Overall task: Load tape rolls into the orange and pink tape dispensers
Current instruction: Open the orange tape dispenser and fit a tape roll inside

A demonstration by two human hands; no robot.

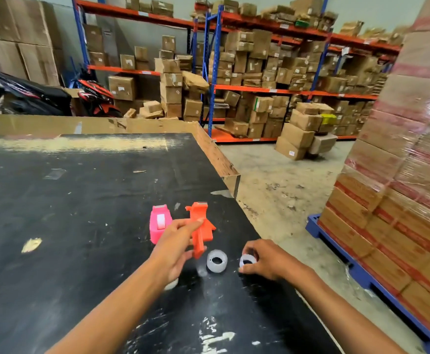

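At lower centre, our pink dispenser [159, 227] sits loaded on the table [81, 200]; our left hand [175, 249] grips the orange dispenser [200, 229]; right hand [265, 259] pinches a tape roll [247, 260], which could slip from so light a hold.

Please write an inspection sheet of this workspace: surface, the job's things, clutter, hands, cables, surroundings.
Surface: black table, scratched, with pale marks.
Job's things: pink dispenser on the table, a roll seemingly inside; orange dispenser lifted; one loose tape roll lying free, another tape roll under fingers.
Clutter: paper scrap, small debris.
Hands: left hand holds the orange dispenser; right hand grips the second roll.
Cables: nothing seen.
Surroundings: shelves of cartons, wrapped pallet, motorbikes.
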